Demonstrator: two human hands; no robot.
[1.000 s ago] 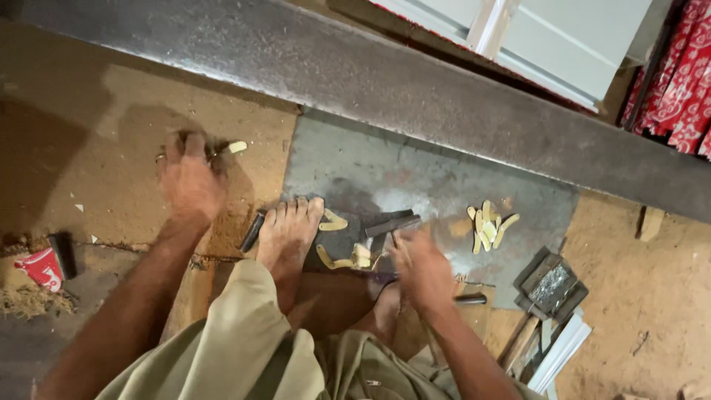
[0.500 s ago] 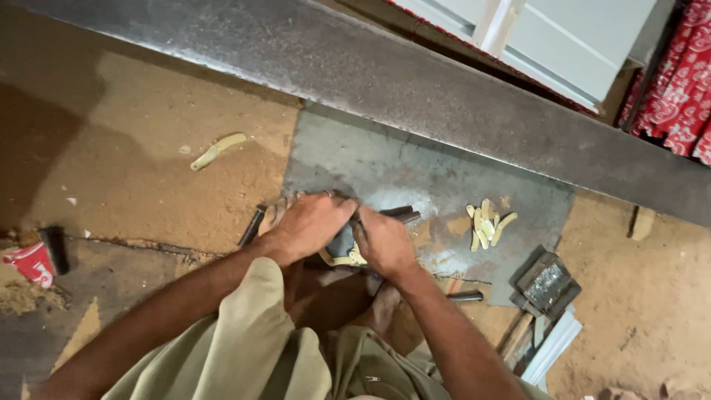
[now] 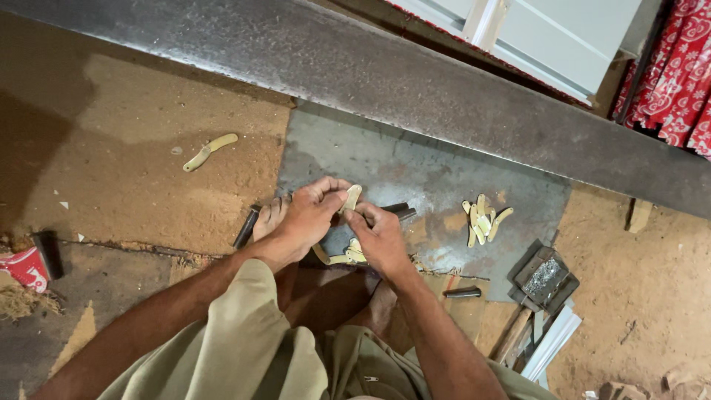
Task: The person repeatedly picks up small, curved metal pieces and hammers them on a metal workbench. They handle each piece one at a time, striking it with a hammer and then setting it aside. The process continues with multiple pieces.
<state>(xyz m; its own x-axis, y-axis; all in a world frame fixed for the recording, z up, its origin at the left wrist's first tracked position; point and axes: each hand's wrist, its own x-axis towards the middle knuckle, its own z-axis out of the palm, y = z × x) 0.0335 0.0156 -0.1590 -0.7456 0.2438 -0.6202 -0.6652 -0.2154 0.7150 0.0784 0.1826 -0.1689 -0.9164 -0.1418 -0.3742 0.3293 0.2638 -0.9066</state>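
Left hand (image 3: 307,217): fingers pinched together on the small pale, curved wooden piece (image 3: 349,198), gripping its left edge.
Right hand (image 3: 381,238): fingers closed on the same pale piece from the right and below; both hands meet over it.
Held piece: flat, smooth, cream-coloured, with a rounded end pointing up; it is raised just above the grey metal sheet (image 3: 415,167), near that sheet's left half.
Grey metal sheet: flat, dull, mottled with scuffs, lying on the sandy brown floor (image 3: 133,170) against a long dark steel beam (image 3: 385,74).
Pile at right: heap of similar pale curved wooden pieces (image 3: 483,221) resting on the sheet, well apart from the hands.
Pieces below hands: a few more cream curved pieces (image 3: 342,257) on the sheet, just beneath the right hand.
Stray piece: one pale curved blank (image 3: 210,151) alone on the floor, to the left of the sheet.
Foot: bare foot (image 3: 268,220) under the left hand, beside a dark cylindrical bar (image 3: 246,227).
Right floor: shallow dark metal tray of grey filings (image 3: 545,276), with white strips (image 3: 554,342) next to it.
Left edge: crumpled red packet (image 3: 24,266) on the floor.
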